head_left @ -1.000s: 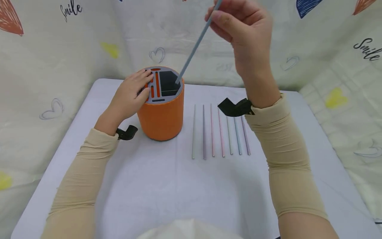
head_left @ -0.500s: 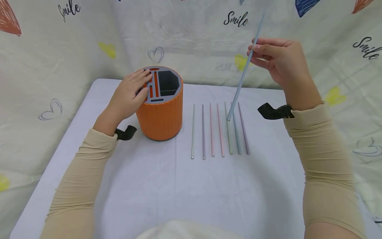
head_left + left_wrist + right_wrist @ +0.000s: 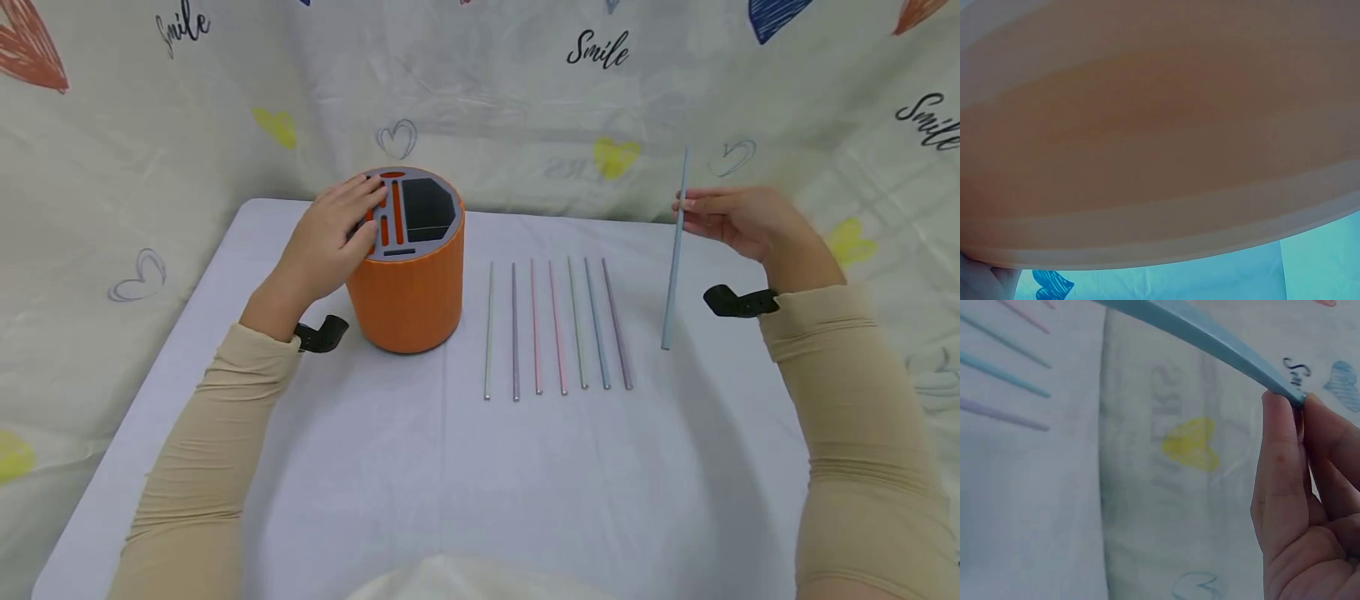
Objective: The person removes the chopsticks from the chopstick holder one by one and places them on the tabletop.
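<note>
In the head view my right hand (image 3: pixel 750 218) pinches a slim light-blue pencil (image 3: pixel 675 250) near its upper part, between thumb and fingertips. It hangs almost upright at the right, with its lower end over the white table. Its flat-sided surface fills the top of the right wrist view, where thumb and finger press on the pencil (image 3: pixel 1210 337). My left hand (image 3: pixel 330 233) rests with extended fingers over the left rim of an orange round pen holder (image 3: pixel 408 308) with a grey slotted top. The holder's wall (image 3: pixel 1160 137) takes up most of the left wrist view.
Several pastel pencils (image 3: pixel 557 325) lie side by side on the white table (image 3: pixel 450 483), between the holder and my right hand. Behind and around the table hangs a pale cloth (image 3: pixel 510 108) with printed hearts and lettering.
My right hand has carried the light-blue pencil from above the holder's large compartment rightward and down, past the row of pencils. My left hand stays on the holder.
</note>
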`<state>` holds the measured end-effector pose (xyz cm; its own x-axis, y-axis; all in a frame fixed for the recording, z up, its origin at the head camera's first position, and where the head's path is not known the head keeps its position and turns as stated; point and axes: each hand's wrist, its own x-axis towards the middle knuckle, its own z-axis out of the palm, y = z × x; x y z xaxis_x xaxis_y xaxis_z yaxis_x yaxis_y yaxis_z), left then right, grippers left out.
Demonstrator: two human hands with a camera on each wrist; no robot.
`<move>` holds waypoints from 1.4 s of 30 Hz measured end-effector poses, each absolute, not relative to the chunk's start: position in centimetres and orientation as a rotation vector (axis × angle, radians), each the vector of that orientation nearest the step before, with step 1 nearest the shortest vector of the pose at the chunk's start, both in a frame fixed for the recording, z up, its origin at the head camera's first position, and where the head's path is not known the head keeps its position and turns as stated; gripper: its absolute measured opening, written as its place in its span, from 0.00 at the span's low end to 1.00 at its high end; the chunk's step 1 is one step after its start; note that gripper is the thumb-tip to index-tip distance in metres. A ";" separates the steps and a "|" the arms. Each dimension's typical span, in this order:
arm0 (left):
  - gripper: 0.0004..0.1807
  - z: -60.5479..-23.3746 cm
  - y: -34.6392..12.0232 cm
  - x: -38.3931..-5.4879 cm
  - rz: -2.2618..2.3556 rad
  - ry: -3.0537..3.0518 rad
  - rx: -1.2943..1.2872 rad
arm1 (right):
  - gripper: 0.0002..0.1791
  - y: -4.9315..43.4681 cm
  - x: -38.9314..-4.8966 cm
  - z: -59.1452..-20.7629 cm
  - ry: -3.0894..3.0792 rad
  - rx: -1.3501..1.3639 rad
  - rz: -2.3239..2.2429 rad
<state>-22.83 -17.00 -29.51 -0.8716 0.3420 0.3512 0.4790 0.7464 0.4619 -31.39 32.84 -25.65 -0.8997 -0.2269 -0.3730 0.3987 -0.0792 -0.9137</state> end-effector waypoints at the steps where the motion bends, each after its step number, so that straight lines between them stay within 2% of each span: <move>1: 0.27 -29.5 -17.0 -22.8 -0.813 -2.704 -0.644 | 0.08 33.2 -31.5 -26.4 1.799 0.198 -2.005; 8: 0.26 -29.6 -17.1 -22.8 -0.819 -2.702 -0.639 | 0.09 34.6 -32.1 -31.4 1.871 0.277 -1.786; 15: 0.26 -29.8 -17.1 -22.9 -0.817 -2.694 -0.643 | 0.09 34.7 -32.8 -34.3 1.967 0.352 -1.635; 28: 0.26 -30.0 -16.9 -22.7 -0.843 -2.686 -0.653 | 0.09 33.4 -33.1 -37.7 2.015 0.465 -1.511; 33: 0.26 -29.8 -16.9 -22.7 -0.841 -2.688 -0.662 | 0.04 32.9 -33.1 -37.9 2.093 0.489 -1.401; 38: 0.26 -29.8 -17.0 -22.8 -0.838 -2.683 -0.650 | 0.03 32.8 -33.8 -38.7 2.209 0.518 -1.314; 42: 0.26 -29.7 -17.2 -23.0 -0.832 -2.685 -0.637 | 0.07 32.7 -35.1 -39.7 2.300 0.594 -1.262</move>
<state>-22.96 -17.17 -29.73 -0.8704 0.3307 0.3647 0.4791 0.7398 0.4724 -35.05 32.69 -39.74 -0.8069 0.1540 -0.5703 0.5637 0.4893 -0.6654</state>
